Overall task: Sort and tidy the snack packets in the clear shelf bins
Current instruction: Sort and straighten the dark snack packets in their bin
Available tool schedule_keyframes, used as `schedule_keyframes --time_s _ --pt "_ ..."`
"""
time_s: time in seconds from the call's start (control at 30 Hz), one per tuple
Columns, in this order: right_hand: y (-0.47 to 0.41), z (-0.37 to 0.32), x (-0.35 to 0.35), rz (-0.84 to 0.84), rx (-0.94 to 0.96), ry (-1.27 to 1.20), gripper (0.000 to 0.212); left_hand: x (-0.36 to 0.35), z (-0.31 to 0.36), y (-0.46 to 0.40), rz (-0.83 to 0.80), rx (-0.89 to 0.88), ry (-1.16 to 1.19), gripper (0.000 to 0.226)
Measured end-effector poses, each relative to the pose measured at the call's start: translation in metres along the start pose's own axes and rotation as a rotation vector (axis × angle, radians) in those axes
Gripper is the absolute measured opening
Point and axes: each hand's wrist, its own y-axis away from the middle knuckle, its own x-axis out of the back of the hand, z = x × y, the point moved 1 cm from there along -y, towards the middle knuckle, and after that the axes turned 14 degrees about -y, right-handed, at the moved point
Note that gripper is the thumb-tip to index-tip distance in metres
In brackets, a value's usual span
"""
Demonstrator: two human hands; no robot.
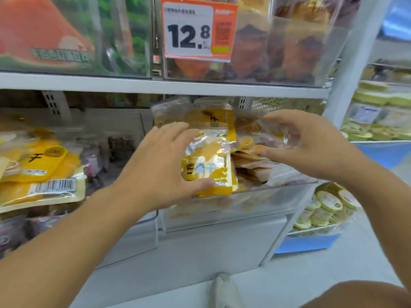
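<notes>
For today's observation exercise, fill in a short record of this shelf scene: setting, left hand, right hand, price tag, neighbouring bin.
setting: clear bin on a shop shelf, holding snack packets
left hand: grips a yellow packet
right hand: pinches a clear packet
price tag: reads 12.8, on the bin above
neighbouring bin: yellow barcode packets on the left

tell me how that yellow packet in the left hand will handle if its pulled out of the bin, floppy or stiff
Probably floppy: the yellow packet is a thin film pouch and its top edge looks bent. Its glossy surface may be slippery, so the left hand, holding it between thumb and fingers, might need a firmer pinch. It looks flat and thinly filled, so likely light.
</notes>
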Motion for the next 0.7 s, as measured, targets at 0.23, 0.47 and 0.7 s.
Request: schedule_keyframes --time_s 0.23,0.47,0.7 --pt "0.005 0.048 0.008 -0.098 -0.109 -0.099 0.054 -0.004 0.045 -0.031 -0.009 -0.089 -0.096 0.107" --pt "-0.009 0.074 -0.003 0.0 -0.029 0.084 0.083 -0.031 0.066 -0.054 -0.194 0.064 -0.301 0.093" --pt "-0.049 0.068 -0.019 -0.155 0.06 0.363 0.063 -0.032 0.056 -0.066 -0.169 0.053 -0.242 0.088"
